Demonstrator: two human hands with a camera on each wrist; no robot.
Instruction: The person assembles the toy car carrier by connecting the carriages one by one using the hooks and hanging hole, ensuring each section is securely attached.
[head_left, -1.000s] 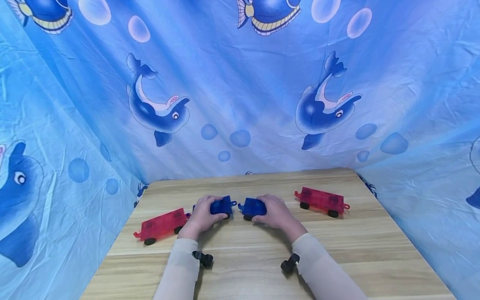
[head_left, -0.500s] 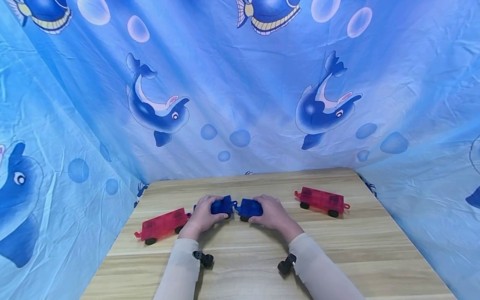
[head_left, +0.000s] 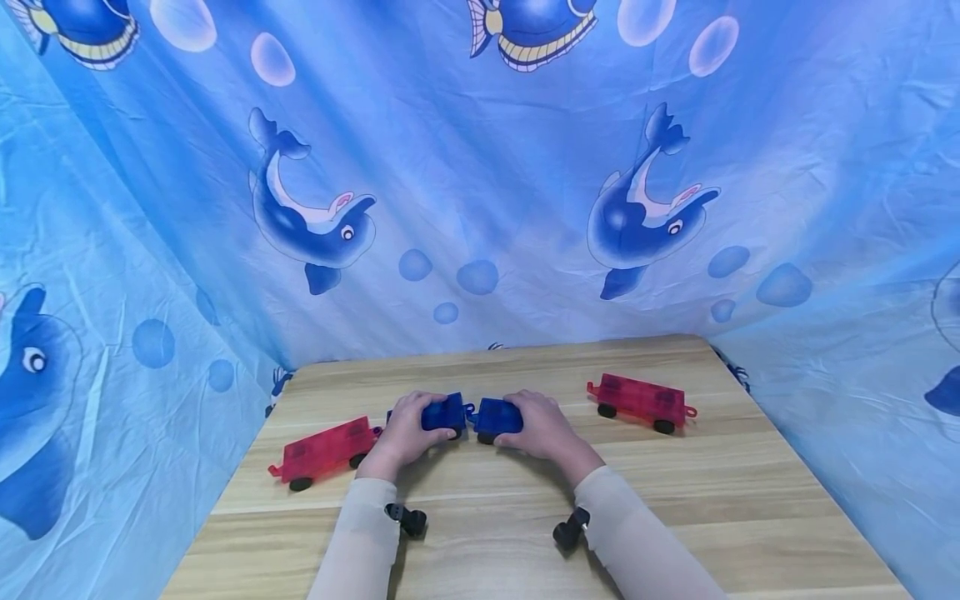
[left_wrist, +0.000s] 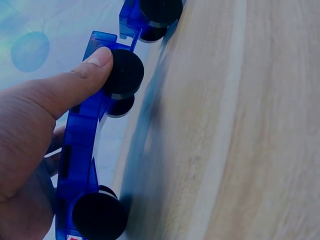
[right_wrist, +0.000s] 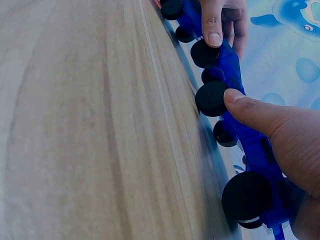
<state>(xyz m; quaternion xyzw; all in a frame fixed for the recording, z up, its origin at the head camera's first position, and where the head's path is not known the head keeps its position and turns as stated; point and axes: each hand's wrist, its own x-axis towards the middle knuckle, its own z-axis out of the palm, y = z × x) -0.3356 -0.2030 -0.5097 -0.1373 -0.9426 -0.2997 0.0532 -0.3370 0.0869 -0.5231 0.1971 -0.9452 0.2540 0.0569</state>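
My left hand (head_left: 405,429) grips a translucent blue toy train car (head_left: 447,412) with black wheels, its thumb against a front wheel (left_wrist: 126,72) in the left wrist view. A second blue train car (head_left: 497,417) is held in my right hand (head_left: 542,427), whose thumb touches a wheel (right_wrist: 212,99) in the right wrist view. Between the two cars, the right car's hook overlaps the left car's ring; whether it is fully seated I cannot tell. A red train car (head_left: 326,451) stands end to end behind the left blue car, their joint partly covered by my hand.
Apart from the others, another red train car (head_left: 642,402) stands on the right of the wooden table (head_left: 480,517), with a hook at one end and a ring at the other. A blue dolphin-print cloth (head_left: 465,192) surrounds the table's back and sides.
My right hand has slid its blue car leftward, closing the gap until hook and ring overlap. The left hand keeps its grip almost in place. Over the last half second little differs.
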